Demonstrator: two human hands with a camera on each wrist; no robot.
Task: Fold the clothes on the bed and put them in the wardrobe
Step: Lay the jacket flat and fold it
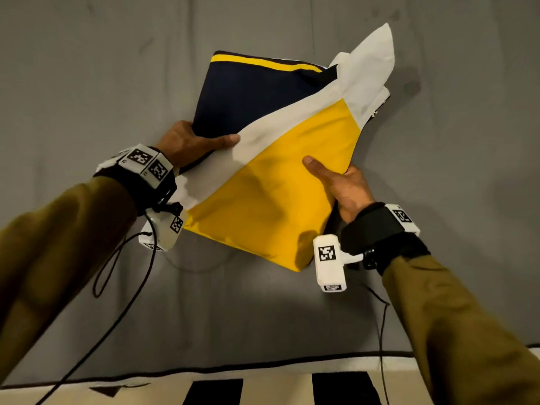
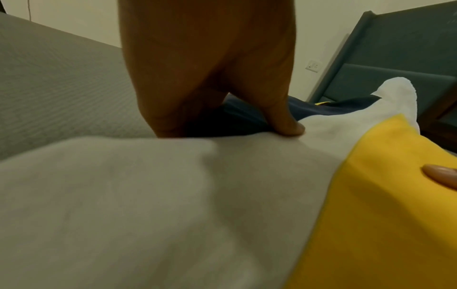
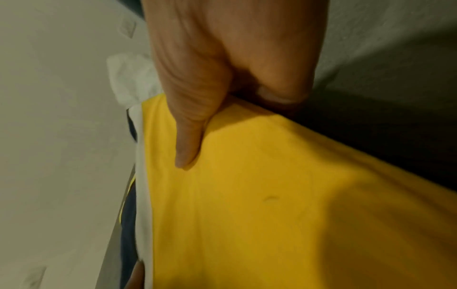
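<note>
- left hand (image 1: 187, 141): thumb on top of the folded garment (image 1: 280, 159) at its left edge, fingers curled under; pinching it.
- right hand (image 1: 342, 185): thumb flat on the yellow panel, fingers wrapped under the right edge; gripping it.
- garment: one piece, yellow, white and navy panels, yellow stripe at the far edge. Held between both hands just above the grey bed (image 1: 87, 83); white corner sticks out top right.
- count: two hands, one garment, two wrist cameras with cables.
- left wrist view: headboard (image 2: 395, 58) beyond the garment.
</note>
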